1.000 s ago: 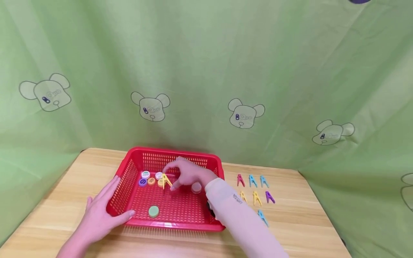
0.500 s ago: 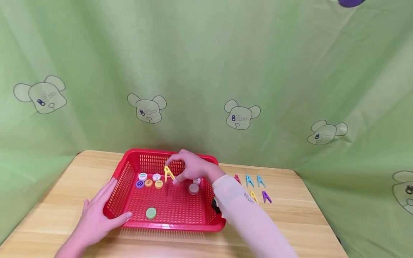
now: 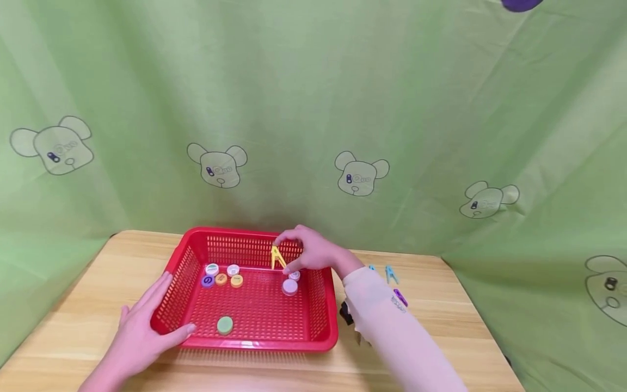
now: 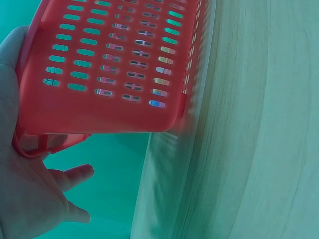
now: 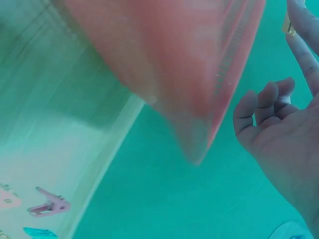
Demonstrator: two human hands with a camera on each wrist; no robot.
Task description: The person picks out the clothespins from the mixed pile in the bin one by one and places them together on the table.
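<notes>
My right hand (image 3: 315, 249) pinches a yellow clothespin (image 3: 277, 257) between thumb and finger, over the back right part of a red plastic basket (image 3: 254, 346). The clothespin's legs point down. My left hand (image 3: 139, 336) lies at the basket's front left corner, fingers straight along the left rim and thumb over the front rim. Inside the basket, several round bottle caps lie on the floor: a green cap (image 3: 225, 325) near the front, a purple cap (image 3: 208, 281) in a group at the back left, and a pale cap (image 3: 289, 287) below the right hand.
Right of the basket, a blue clothespin (image 3: 391, 274) and a purple clothespin (image 3: 400, 297) lie on the wooden table (image 3: 455, 332); the right sleeve hides others. A green curtain (image 3: 294, 98) hangs behind. The right wrist view shows a pink clothespin (image 5: 50, 205) near the table edge.
My right hand has lifted the yellow clothespin from near the left group of caps and carried it rightward across the basket. The left hand keeps its place at the corner.
</notes>
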